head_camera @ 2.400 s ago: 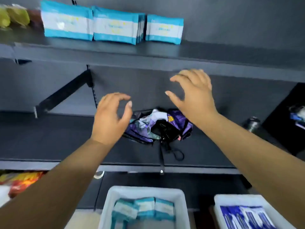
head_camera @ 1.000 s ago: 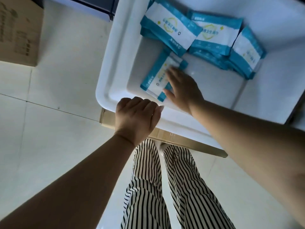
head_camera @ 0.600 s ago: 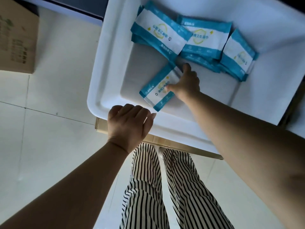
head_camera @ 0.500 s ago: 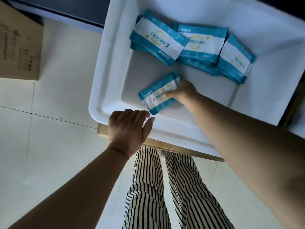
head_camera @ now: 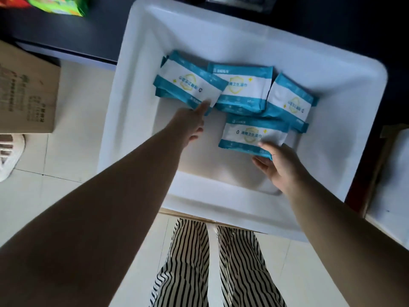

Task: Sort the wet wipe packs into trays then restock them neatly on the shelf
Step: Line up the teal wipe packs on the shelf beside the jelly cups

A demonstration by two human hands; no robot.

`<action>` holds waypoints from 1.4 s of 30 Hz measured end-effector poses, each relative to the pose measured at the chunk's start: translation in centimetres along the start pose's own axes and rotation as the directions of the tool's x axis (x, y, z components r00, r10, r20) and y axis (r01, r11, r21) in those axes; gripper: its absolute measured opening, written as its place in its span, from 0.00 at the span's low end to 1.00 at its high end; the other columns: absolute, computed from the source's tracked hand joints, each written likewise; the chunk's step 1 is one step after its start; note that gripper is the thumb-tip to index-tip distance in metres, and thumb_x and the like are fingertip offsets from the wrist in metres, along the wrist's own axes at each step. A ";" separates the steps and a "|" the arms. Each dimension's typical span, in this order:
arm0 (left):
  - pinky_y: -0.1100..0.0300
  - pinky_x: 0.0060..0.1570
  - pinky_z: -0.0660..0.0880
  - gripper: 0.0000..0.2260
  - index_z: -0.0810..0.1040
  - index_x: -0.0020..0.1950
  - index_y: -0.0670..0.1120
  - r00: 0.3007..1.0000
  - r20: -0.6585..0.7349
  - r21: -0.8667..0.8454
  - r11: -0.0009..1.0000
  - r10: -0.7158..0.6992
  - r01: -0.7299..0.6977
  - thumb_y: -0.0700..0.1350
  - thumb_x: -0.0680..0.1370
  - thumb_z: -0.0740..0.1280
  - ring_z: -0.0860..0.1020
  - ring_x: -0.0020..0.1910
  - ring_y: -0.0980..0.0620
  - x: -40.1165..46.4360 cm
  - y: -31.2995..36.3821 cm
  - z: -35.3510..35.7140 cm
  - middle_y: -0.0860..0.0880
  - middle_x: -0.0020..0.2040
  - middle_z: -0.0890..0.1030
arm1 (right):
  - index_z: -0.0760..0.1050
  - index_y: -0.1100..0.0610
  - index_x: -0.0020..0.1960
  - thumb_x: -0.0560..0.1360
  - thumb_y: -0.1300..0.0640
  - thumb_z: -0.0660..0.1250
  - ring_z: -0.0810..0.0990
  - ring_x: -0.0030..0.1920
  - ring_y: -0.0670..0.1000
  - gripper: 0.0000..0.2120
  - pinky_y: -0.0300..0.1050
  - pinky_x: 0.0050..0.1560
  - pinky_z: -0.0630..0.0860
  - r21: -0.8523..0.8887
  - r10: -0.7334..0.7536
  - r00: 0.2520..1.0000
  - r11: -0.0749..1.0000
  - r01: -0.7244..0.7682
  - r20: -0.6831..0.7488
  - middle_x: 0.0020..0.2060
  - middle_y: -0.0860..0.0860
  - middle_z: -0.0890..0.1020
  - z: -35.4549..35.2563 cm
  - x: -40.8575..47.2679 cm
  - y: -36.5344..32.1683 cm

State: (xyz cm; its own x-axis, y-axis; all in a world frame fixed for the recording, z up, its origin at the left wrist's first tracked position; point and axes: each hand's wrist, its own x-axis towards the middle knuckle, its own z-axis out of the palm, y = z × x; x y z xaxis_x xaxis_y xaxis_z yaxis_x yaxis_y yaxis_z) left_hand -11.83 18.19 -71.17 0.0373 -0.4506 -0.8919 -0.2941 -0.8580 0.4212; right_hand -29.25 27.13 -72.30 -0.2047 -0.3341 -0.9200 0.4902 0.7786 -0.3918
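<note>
A white tray [head_camera: 141,69] sits below me on a cardboard box and holds several teal-and-white wet wipe packs. My right hand [head_camera: 281,165] pinches the near edge of one pack [head_camera: 252,136], thumb on top and fingers under it. My left hand [head_camera: 190,122] reaches into the tray with its fingers stretched out, the tips touching the near corner of the left stack of packs [head_camera: 188,85]. Two more stacks, a middle pack [head_camera: 243,87] and a right pack [head_camera: 290,100], lie at the back of the tray.
A brown cardboard box [head_camera: 26,91] stands on the tiled floor at the left, with a white shoe [head_camera: 10,156] beside it. A second white tray [head_camera: 394,180] shows at the right edge. The dark shelf base [head_camera: 66,34] runs behind, with colourful packets [head_camera: 57,4] on it. My striped trousers [head_camera: 212,267] are below.
My left hand has left the tray's near rim and reached in to the left stack. My right hand has carried the single pack from the tray's left side to its right side.
</note>
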 end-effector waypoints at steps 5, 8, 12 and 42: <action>0.64 0.35 0.74 0.08 0.73 0.48 0.45 0.985 -0.104 -0.475 0.877 -0.140 0.075 0.48 0.76 0.68 0.75 0.34 0.55 0.8 0.5 2.8 0.50 0.38 0.78 | 0.74 0.53 0.47 0.75 0.63 0.65 0.80 0.45 0.48 0.06 0.40 0.43 0.76 0.002 -0.077 0.997 0.997 0.077 -0.008 0.45 0.51 0.81 -1.5 -0.3 0.1; 0.63 0.38 0.73 0.05 0.74 0.50 0.44 0.997 -0.037 -0.286 0.957 -0.063 0.049 0.44 0.77 0.66 0.77 0.37 0.55 -1.1 -0.7 2.3 0.51 0.40 0.79 | 0.74 0.53 0.50 0.75 0.60 0.66 0.80 0.46 0.48 0.05 0.39 0.43 0.75 0.029 -0.129 0.991 0.991 0.130 -0.026 0.47 0.50 0.81 -2.5 -0.9 0.2; 0.60 0.47 0.75 0.08 0.72 0.55 0.44 0.970 0.235 0.063 0.997 -0.063 0.050 0.36 0.77 0.63 0.78 0.48 0.53 -4.2 -2.3 -1.4 0.48 0.49 0.79 | 0.75 0.53 0.47 0.74 0.60 0.68 0.80 0.49 0.50 0.04 0.39 0.44 0.75 -0.014 -0.210 0.972 0.978 0.210 -0.105 0.47 0.51 0.82 -3.7 -1.7 -0.4; 0.48 0.55 0.76 0.47 0.50 0.76 0.50 0.895 -0.273 0.152 0.935 0.352 -0.321 0.36 0.66 0.76 0.73 0.60 0.44 -12.6 1.4 -3.7 0.43 0.63 0.72 | 0.75 0.52 0.47 0.74 0.64 0.65 0.83 0.43 0.45 0.08 0.39 0.45 0.77 0.011 -0.289 0.930 0.956 0.294 0.227 0.40 0.45 0.85 -3.9 -11.7 -6.5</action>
State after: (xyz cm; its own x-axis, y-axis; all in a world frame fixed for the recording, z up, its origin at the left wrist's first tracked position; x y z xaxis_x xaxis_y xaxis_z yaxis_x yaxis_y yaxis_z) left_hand -9.13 21.78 -58.75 0.1902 -0.7728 -0.6055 -0.4317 -0.6197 0.6554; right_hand -33.30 28.05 -59.03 -0.1399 -0.6562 -0.7415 0.4177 0.6399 -0.6451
